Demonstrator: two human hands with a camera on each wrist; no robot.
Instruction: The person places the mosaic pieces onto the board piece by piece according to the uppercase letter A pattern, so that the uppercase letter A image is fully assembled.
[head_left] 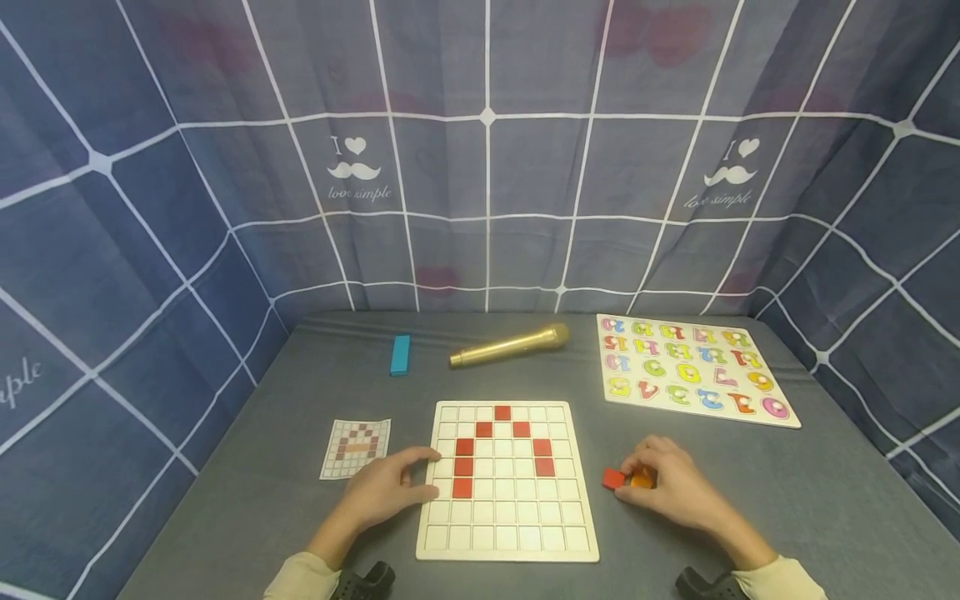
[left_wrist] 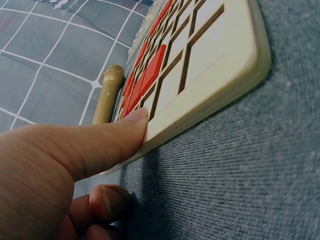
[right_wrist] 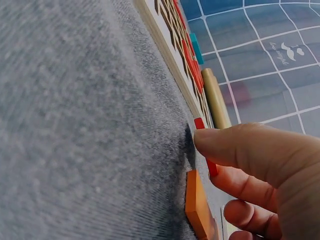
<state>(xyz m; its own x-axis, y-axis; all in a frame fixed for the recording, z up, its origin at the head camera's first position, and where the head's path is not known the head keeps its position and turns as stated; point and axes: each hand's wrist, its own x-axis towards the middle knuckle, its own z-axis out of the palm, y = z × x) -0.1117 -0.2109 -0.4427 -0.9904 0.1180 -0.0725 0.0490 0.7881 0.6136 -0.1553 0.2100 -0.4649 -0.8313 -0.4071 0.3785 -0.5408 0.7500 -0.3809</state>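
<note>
A cream grid board lies flat in front of me, with several red square tiles set in its cells. My left hand is at the board's left side, thumb and index finger spread apart and touching its edge. In the left wrist view the thumb rests on the board's rim. To the right of the board, my right hand pinches a loose red tile between thumb and fingers. Orange tiles lie on the cloth beneath that hand, partly hidden by it.
A pattern card lies left of the board. Behind it are a blue block and a gold microphone. A number puzzle board sits at the back right. Grid-patterned curtains enclose the grey cloth-covered table.
</note>
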